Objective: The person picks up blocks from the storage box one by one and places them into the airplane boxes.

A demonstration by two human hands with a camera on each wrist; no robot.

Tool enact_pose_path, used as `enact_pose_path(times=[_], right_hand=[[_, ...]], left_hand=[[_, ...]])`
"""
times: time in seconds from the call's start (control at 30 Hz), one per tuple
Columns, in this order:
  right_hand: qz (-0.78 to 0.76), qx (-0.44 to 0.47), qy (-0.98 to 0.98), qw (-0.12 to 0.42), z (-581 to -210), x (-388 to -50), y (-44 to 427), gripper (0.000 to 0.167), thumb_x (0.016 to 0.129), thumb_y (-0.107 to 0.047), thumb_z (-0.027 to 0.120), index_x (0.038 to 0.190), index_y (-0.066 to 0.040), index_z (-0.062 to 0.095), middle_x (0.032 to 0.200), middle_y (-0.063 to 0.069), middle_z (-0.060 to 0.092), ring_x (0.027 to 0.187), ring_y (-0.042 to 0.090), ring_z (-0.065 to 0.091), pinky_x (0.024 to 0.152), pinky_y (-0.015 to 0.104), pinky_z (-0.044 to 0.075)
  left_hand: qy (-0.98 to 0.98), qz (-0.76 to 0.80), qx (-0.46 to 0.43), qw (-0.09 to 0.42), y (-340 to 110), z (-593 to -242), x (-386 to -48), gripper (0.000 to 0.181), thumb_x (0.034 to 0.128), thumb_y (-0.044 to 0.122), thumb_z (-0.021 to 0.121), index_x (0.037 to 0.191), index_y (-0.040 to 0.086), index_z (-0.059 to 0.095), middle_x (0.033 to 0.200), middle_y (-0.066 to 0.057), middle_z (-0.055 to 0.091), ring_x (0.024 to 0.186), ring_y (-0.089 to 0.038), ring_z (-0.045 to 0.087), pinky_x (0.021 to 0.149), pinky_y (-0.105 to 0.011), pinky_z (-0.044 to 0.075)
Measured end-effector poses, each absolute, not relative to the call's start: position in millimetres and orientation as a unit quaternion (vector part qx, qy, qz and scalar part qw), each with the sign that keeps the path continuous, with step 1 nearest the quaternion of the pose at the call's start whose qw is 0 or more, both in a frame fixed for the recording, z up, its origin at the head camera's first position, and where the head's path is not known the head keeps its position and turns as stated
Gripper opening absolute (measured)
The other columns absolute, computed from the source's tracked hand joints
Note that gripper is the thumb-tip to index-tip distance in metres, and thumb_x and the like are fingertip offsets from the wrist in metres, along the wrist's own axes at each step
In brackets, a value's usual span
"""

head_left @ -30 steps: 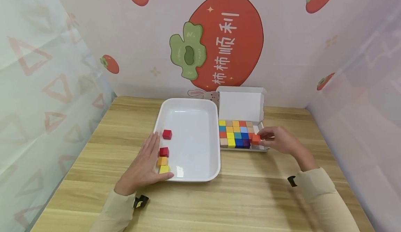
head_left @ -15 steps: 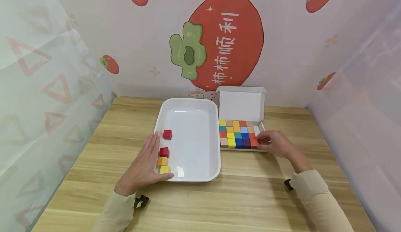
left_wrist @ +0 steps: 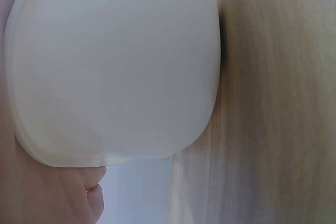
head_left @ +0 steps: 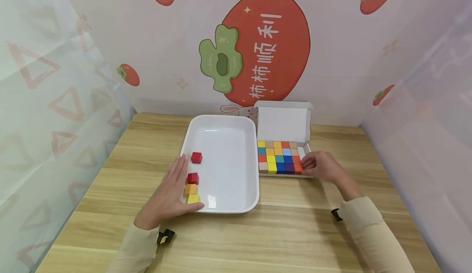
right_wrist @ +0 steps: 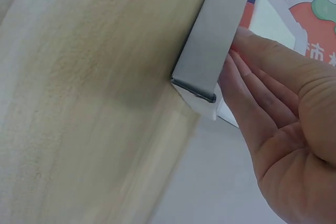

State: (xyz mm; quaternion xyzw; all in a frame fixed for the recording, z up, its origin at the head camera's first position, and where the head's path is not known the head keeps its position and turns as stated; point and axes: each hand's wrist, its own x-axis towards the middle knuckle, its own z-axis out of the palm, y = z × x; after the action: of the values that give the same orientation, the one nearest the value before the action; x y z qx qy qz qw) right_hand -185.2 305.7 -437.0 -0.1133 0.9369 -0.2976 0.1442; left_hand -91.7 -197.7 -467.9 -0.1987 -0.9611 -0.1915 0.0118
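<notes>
My left hand (head_left: 167, 193) rests along the left rim of a white tray (head_left: 256, 174), fingers straight and thumb over the front corner. Inside the tray near that hand lie two dark red cubes (head_left: 196, 157), an orange cube (head_left: 191, 189) and a yellow cube (head_left: 193, 199). To the tray's right, a white cardboard box (head_left: 284, 123) stands with its lid raised, holding rows of coloured cubes (head_left: 279, 159). My right hand (head_left: 322, 166) is at the box's front right corner, its thumb and fingertips pinching an orange-red cube (head_left: 298, 168) set at the end of the front row.
Both containers stand side by side on a wooden table (head_left: 236, 240). A printed backdrop (head_left: 332, 60) rises behind the table, with sheets at both sides. The box's front wall (right_wrist: 215, 30) lies beneath the right thumb in the right wrist view.
My right hand has lowered the orange-red cube into the front row, beside the dark purple one, and stays there. My left hand has kept its place on the tray.
</notes>
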Motion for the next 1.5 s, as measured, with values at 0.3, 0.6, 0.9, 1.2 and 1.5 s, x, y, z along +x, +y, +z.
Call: enact_pose_path(times=[0.3,0.6,0.9,1.2,1.5], right_hand=[[-0.268,-0.135,0.944,0.136,-429.2,-181.6,299.7,0.03,0.091,-0.009,0.082,0.118,0.002,0.074,0.111,0.016,0.078,0.1,0.027,0.076,0.091,0.047,0.065],[-0.201,-0.165,0.958,0.123,-389.8,-186.1,258.4,0.04,0.094,-0.016,0.081,0.13,-0.001,0.071,0.124,0.018,0.076,0.113,0.034,0.073,0.099,0.051,0.062],[-0.223,-0.255,0.934,0.115,-364.3,-197.6,193.8,0.038,0.094,-0.017,0.082,0.129,-0.005,0.073,0.127,0.017,0.076,0.117,0.035,0.074,0.098,0.048,0.063],[-0.229,-0.314,0.914,0.117,-354.3,-215.7,126.5,0.042,0.092,-0.017,0.084,0.13,-0.003,0.073,0.126,0.016,0.077,0.117,0.033,0.074,0.099,0.042,0.063],[-0.225,-0.336,0.907,0.121,-356.9,-230.4,70.1,0.04,0.093,-0.016,0.082,0.13,-0.004,0.073,0.127,0.015,0.077,0.117,0.028,0.074,0.1,0.037,0.063]], left_hand=[[-0.96,-0.196,-0.199,0.012,-198.3,-468.4,-92.0,0.136,0.0768,0.077,0.074,0.17,0.004,0.007,0.18,-0.015,0.004,0.167,-0.037,0.004,0.132,-0.064,0.02],[-0.96,-0.198,-0.198,0.012,-197.9,-469.2,-92.0,0.135,0.0773,0.077,0.074,0.17,0.003,0.007,0.18,-0.015,0.004,0.167,-0.037,0.004,0.132,-0.064,0.02],[-0.959,-0.202,-0.198,0.012,-197.3,-467.2,-90.6,0.135,0.0769,0.076,0.075,0.169,0.003,0.008,0.18,-0.016,0.004,0.166,-0.038,0.004,0.132,-0.064,0.019],[-0.96,-0.199,-0.195,0.007,-196.5,-469.7,-92.5,0.135,0.0772,0.077,0.073,0.17,0.004,0.007,0.179,-0.016,0.005,0.166,-0.038,0.003,0.131,-0.065,0.019],[-0.961,-0.197,-0.193,0.009,-197.5,-468.7,-91.7,0.137,0.0762,0.08,0.073,0.17,0.006,0.005,0.18,-0.014,0.003,0.166,-0.037,0.003,0.13,-0.067,0.021]])
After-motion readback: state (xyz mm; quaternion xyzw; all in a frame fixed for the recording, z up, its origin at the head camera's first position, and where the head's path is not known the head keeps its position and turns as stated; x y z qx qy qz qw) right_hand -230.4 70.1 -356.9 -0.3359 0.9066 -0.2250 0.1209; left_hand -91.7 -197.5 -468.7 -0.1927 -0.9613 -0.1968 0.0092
